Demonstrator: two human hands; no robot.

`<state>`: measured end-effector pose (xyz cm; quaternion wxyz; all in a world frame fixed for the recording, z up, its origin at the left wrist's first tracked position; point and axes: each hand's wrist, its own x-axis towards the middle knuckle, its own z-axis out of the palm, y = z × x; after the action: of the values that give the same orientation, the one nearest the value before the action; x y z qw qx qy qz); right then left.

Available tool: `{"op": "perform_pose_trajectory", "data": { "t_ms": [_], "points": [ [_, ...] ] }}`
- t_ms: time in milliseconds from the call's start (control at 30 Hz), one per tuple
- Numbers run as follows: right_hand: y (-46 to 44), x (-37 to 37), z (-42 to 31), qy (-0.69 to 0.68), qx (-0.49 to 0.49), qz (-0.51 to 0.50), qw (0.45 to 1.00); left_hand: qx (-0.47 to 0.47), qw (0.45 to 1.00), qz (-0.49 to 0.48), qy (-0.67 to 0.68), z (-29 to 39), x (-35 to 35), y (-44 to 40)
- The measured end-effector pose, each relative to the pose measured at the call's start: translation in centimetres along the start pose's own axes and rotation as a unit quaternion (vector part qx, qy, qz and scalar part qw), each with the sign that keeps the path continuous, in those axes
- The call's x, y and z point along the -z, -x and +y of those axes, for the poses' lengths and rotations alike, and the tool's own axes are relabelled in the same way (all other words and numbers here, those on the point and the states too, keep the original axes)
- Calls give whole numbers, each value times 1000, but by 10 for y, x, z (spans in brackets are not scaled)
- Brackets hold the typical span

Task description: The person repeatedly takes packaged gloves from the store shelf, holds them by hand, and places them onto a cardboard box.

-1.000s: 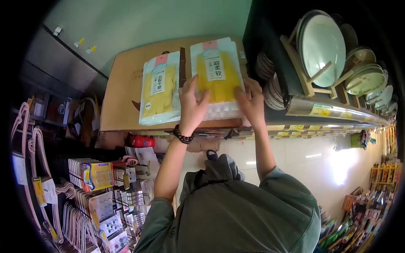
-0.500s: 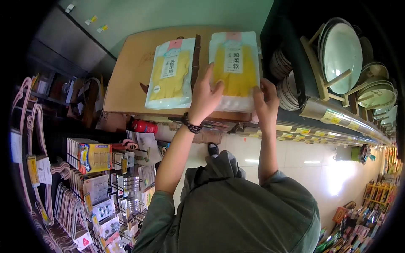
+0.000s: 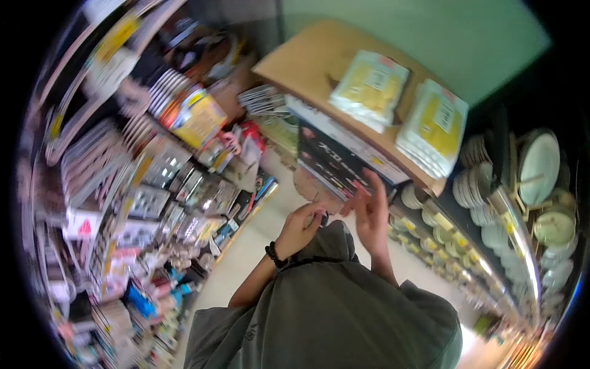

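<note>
Two piles of clear packs of yellow rubber gloves lie on a cardboard box: the left glove packs [image 3: 370, 89] and the right glove packs [image 3: 434, 129]. Both hands are off them, low in front of my body. My left hand [image 3: 300, 230], with a dark bead bracelet on the wrist, has its fingers curled in toward the thumb, and no held thing shows. A small dark shape by its fingertips looks like my shoe. My right hand [image 3: 372, 215] is nearest the box's dark printed side, fingers stretched out and somewhat blurred, holding nothing.
The cardboard box [image 3: 307, 58] stands against a green wall. Racks of hangers [image 3: 92, 160] and carded small goods [image 3: 141, 203] line the left. Shelves with stacked bowls [image 3: 473, 184] and upright plates [image 3: 539, 166] run along the right. Pale floor [image 3: 227, 270] lies between.
Both hands have let go of the right glove packs and drawn back toward my body. The view has turned, so the box now sits upper right and more of its front shows.
</note>
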<state>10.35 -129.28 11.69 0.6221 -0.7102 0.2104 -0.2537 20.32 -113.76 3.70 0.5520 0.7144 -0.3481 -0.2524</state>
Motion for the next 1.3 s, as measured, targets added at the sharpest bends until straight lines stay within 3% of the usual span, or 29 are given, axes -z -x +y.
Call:
{"op": "perform_pose_trajectory", "data": {
  "t_ms": [67, 133, 233, 300, 367, 433, 467, 567, 600, 633, 733, 833, 900, 1033, 1067, 1133, 1200, 1267, 1300],
  "points": [
    [13, -45, -3, -26, -30, -87, 995, 52, 997, 51, -26, -24, 23, 49],
    [20, -80, 3, 75, 146, -184, 969, 81, 990, 99, -58, -59, 44, 103],
    [44, -122, 5, 80, 147, -357, 919, 147, 969, 185, -71, -63, 74, 182],
    [60, -148, 7, 43, -101, -500, 859, 194, 949, 240, -56, -72, 88, 232],
    [90, -189, 8, 22, -69, -521, 851, 275, 918, 287, 0, -57, 98, 279],
    [117, -235, -10, 6, -11, -563, 826, 269, 876, 400, 20, -60, 94, 324],
    [126, -249, -5, -6, -43, -625, 779, 267, 850, 453, 27, -62, 88, 347],
    [155, -306, 16, 19, 263, -744, 614, 256, 778, 573, 41, -69, 67, 406],
    [173, -317, -2, 19, 156, -787, 597, 246, 754, 607, 52, -74, 57, 422],
    [189, -333, -10, 49, 276, -772, 570, 237, 729, 639, 62, -78, 47, 437],
    [223, -375, -23, 125, -48, -879, 458, 274, 668, 689, 64, -73, 24, 465],
    [268, -415, -14, 13, -184, -885, 428, 281, 638, 711, 90, -76, 16, 489],
    [298, -443, -7, -141, -222, -881, 394, 279, 637, 712, 97, -86, 22, 507],
    [349, -517, 8, -196, -47, -894, 401, 296, 603, 733, 106, -95, 71, 544],
    [350, -535, -1, -155, -170, -907, 352, 285, 599, 743, 91, -96, 87, 554],
    [366, -575, 13, -139, -311, -872, 352, 261, 594, 758, 65, -102, 126, 571],
    [385, -602, -12, -148, -339, -828, 422, 270, 622, 728, 95, -90, 172, 589],
    [404, -628, -25, -225, -277, -816, 454, 256, 654, 707, 88, -96, 212, 606],
    [412, -641, -30, -265, -241, -808, 468, 250, 656, 712, 17, -101, 228, 614]
  ]
}}
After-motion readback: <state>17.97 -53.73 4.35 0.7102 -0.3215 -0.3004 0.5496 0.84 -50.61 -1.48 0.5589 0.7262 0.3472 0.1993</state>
